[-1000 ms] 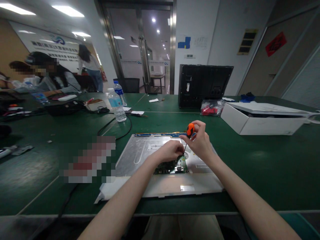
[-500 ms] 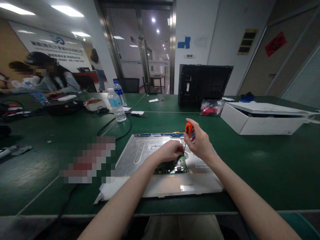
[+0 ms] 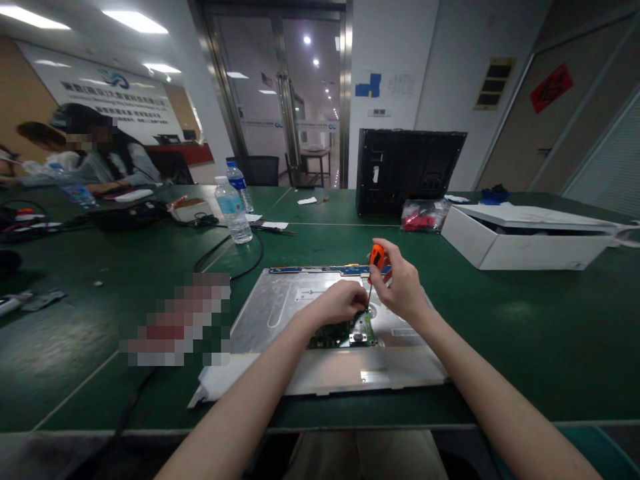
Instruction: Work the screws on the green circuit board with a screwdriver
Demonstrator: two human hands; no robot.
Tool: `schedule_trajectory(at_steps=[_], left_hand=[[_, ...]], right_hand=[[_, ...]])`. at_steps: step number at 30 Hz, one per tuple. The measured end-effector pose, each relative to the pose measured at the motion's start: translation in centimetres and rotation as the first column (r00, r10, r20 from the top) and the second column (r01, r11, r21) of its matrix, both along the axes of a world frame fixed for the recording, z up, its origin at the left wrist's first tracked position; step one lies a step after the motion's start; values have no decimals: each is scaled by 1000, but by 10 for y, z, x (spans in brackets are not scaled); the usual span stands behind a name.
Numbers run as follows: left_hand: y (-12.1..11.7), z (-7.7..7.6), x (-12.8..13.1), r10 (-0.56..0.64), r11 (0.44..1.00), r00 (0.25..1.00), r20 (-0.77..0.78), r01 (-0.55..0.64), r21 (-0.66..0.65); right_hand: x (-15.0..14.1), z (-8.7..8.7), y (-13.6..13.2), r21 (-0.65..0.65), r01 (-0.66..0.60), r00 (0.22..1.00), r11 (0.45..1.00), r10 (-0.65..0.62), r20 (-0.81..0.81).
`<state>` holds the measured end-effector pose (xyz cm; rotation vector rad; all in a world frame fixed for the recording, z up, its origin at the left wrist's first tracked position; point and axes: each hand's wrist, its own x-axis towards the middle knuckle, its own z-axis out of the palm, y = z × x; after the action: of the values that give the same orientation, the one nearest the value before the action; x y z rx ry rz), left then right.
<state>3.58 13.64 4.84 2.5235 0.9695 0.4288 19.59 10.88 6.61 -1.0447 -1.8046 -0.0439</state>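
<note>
A silver metal monitor back panel (image 3: 280, 307) lies flat on the green table (image 3: 525, 320), with a green circuit board (image 3: 345, 331) near its front middle. My right hand (image 3: 400, 287) pinches the orange handle of a small screwdriver (image 3: 376, 257), held upright with its tip down at the board's far edge. My left hand (image 3: 340, 301) rests curled on the board beside the tip, fingers pressed down against it; what they pinch is hidden.
A white open box (image 3: 520, 243) sits at the right, a black monitor shell (image 3: 407, 170) and a red-filled bag (image 3: 425, 215) behind. Two water bottles (image 3: 234, 208) and black cables (image 3: 225, 250) lie at the left. Other people sit at the far left.
My right hand's fingers have shifted around the orange handle, which moved slightly down and left. A person standing at the back left has gone from view. My left hand stayed put.
</note>
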Motion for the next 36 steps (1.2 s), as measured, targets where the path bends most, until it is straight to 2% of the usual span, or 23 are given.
schedule_trajectory(at_steps=[4, 8, 16, 24, 29, 36], left_hand=[[0, 0, 0, 4, 1000, 1000, -1, -4, 8], [1, 0, -1, 4, 1000, 1000, 4, -4, 9], [0, -1, 0, -9, 1000, 1000, 20, 9, -7], [0, -1, 0, 2, 1000, 1000, 19, -2, 4], [1, -2, 0, 3, 1000, 1000, 8, -3, 11], [1, -2, -1, -6, 1000, 1000, 15, 6, 11]], right_hand=[[-1, -2, 2, -6, 37, 998, 999, -37, -58], [-1, -1, 2, 58, 60, 997, 996, -57, -55], [1, 1, -1, 35, -55, 998, 998, 56, -33], [-1, -1, 2, 75, 52, 996, 996, -46, -79], [1, 3, -2, 83, -3, 1000, 997, 4, -11], [1, 2, -3, 19, -68, 997, 997, 68, -18]])
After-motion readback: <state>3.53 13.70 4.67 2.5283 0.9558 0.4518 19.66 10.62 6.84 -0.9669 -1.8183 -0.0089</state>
